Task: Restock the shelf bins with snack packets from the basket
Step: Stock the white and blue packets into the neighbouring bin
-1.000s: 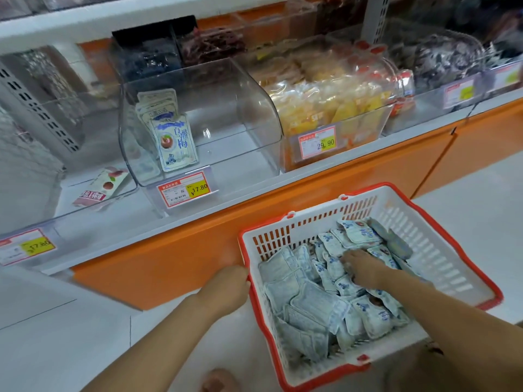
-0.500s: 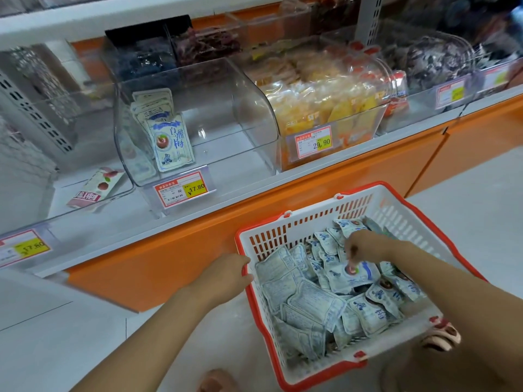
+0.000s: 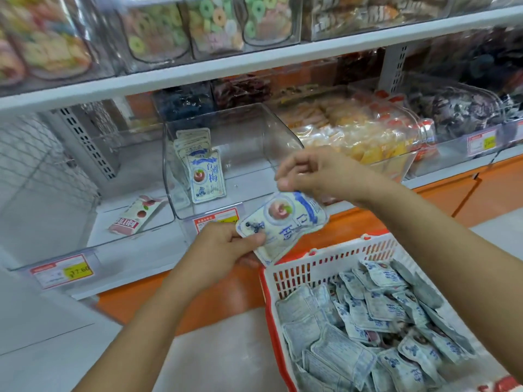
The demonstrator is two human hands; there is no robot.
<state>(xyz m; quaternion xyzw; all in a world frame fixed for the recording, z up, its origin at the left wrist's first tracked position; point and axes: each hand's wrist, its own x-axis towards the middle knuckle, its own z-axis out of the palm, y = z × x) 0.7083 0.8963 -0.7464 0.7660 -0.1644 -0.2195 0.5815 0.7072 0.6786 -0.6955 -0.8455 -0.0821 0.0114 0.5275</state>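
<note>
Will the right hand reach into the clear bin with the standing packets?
Probably yes: the right hand, holding a packet, is right in front of the bin, whose top looks open.

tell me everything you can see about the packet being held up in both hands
The packet is a puffy, glossy white pouch with sealed edges, blue characters, a round fruit picture and a small blue figure. It is tilted, with its printed face toward the camera, and held in the air between the clear bin and the basket. The left hand grips its lower left edge. The right hand pinches its top edge. Nothing else touches it.
</note>
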